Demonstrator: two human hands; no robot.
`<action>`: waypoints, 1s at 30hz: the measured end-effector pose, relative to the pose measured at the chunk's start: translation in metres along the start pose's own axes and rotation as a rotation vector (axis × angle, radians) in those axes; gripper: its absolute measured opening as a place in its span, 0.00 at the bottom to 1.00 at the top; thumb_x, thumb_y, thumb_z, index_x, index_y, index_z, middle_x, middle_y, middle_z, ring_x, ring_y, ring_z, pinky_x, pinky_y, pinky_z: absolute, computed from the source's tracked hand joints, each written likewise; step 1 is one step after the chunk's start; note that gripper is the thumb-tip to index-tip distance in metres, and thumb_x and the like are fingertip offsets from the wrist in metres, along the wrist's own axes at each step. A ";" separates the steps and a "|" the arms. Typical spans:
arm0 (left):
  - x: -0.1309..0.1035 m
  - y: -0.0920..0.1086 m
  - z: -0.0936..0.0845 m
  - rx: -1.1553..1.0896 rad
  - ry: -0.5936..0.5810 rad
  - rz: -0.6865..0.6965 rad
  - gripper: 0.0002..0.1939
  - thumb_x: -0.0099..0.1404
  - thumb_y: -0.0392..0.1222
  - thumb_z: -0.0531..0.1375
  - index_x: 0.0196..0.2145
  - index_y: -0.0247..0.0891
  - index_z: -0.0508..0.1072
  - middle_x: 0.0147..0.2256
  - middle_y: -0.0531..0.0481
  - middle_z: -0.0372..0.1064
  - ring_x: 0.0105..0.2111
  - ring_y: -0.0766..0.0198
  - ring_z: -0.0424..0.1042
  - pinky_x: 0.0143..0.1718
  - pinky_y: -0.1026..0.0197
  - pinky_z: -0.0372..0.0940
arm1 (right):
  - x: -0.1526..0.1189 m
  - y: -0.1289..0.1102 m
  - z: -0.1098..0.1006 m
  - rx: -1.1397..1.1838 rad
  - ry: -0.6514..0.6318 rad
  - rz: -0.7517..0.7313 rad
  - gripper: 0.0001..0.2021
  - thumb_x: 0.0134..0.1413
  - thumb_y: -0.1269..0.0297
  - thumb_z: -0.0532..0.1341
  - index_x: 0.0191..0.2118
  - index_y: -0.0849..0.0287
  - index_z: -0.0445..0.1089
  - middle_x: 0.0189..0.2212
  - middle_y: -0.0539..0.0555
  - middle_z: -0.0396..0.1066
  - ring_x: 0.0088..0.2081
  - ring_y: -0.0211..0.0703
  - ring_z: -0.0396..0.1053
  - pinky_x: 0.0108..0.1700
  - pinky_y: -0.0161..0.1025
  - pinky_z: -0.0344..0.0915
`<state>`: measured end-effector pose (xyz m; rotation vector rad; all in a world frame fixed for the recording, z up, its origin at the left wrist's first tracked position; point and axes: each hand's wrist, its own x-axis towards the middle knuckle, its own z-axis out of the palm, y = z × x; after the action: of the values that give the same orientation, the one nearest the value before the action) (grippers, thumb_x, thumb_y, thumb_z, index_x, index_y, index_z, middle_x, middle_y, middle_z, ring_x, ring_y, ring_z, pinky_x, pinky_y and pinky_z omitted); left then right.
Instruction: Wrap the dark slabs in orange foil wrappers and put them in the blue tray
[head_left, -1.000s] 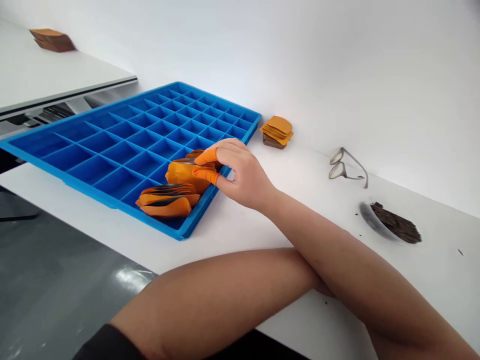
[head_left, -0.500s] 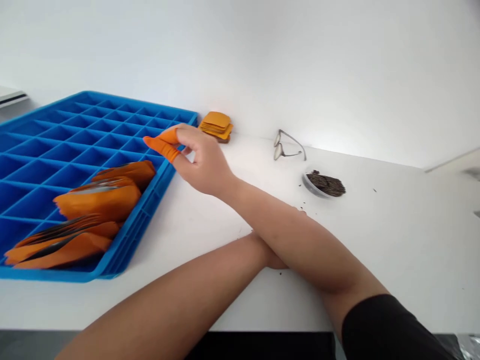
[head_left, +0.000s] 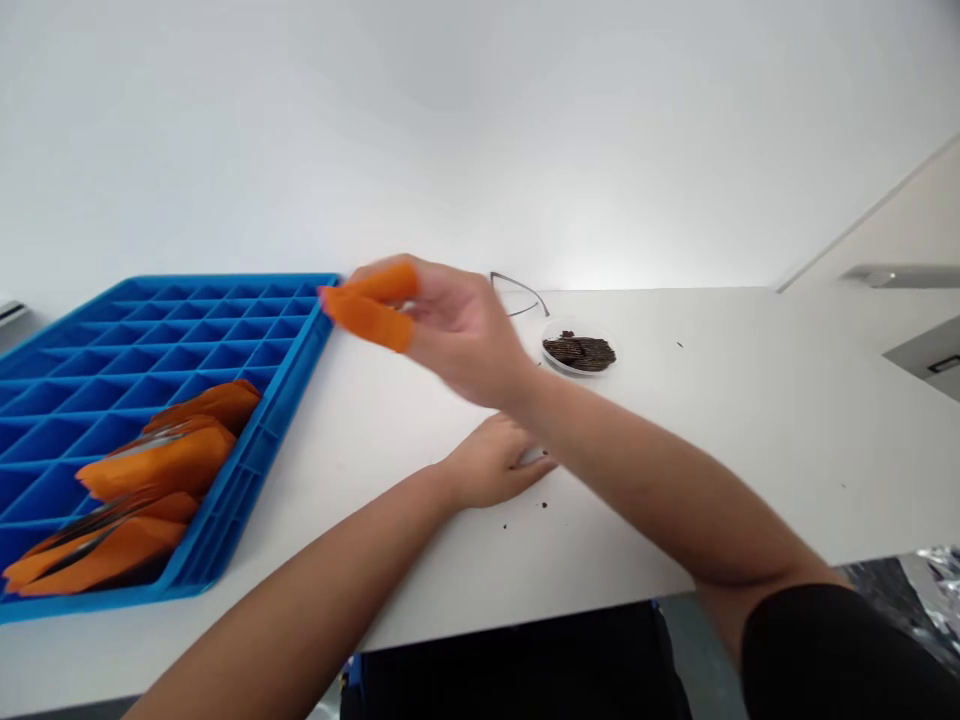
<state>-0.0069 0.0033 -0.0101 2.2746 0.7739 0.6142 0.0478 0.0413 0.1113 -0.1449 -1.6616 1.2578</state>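
Observation:
My right hand [head_left: 442, 325] is raised over the table near the tray's right corner, its arm crossing above my left wrist. Orange finger cots cover its thumb and forefinger, whose tips press together in a blurred pinch; anything between them is too small to make out. On the tabletop rests my left hand [head_left: 495, 462], thumb stretched away from the other fingers, which are partly hidden by the right forearm. A blue compartment tray [head_left: 259, 455] stands at left, with bundles of orange pouches [head_left: 169, 455] in its nearest right compartments. A clear dish [head_left: 581, 372] holds dark brown thin strips [head_left: 589, 352].
Glasses [head_left: 525, 285] lie at the back, partly covered by my right hand. Dark crumbs [head_left: 544, 505] dot the white table [head_left: 750, 430]. The wall rises behind, and a grey box-like thing [head_left: 930, 350] stands at the right edge.
The view has turned right and tilted up. My right hand has moved right, away from over the tray, still pinched. My left hand has come into sight, and the orange stack is out of sight.

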 end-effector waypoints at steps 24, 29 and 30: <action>0.001 -0.010 -0.021 0.293 0.286 -0.353 0.16 0.71 0.58 0.57 0.47 0.51 0.79 0.56 0.52 0.74 0.58 0.54 0.71 0.62 0.47 0.67 | -0.140 -0.010 -0.250 -1.106 0.649 0.065 0.13 0.64 0.54 0.60 0.32 0.55 0.72 0.46 0.55 0.77 0.41 0.43 0.72 0.37 0.43 0.66; -0.001 -0.012 -0.022 0.320 0.285 -0.329 0.16 0.71 0.57 0.57 0.49 0.53 0.78 0.55 0.52 0.75 0.56 0.54 0.73 0.59 0.47 0.70 | -0.144 0.007 -0.249 -1.152 0.557 0.118 0.13 0.61 0.72 0.51 0.37 0.55 0.73 0.52 0.57 0.74 0.46 0.47 0.71 0.42 0.46 0.68; -0.002 -0.013 -0.022 0.332 0.280 -0.310 0.16 0.71 0.57 0.57 0.49 0.53 0.78 0.54 0.53 0.76 0.56 0.54 0.74 0.59 0.47 0.70 | -0.142 0.008 -0.250 -1.159 0.544 0.131 0.14 0.59 0.74 0.50 0.37 0.56 0.73 0.52 0.58 0.74 0.48 0.48 0.70 0.44 0.47 0.68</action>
<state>-0.0263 0.0191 -0.0042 2.3139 1.4264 0.7059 0.3022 0.1231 0.0041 -1.1871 -1.6854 0.1454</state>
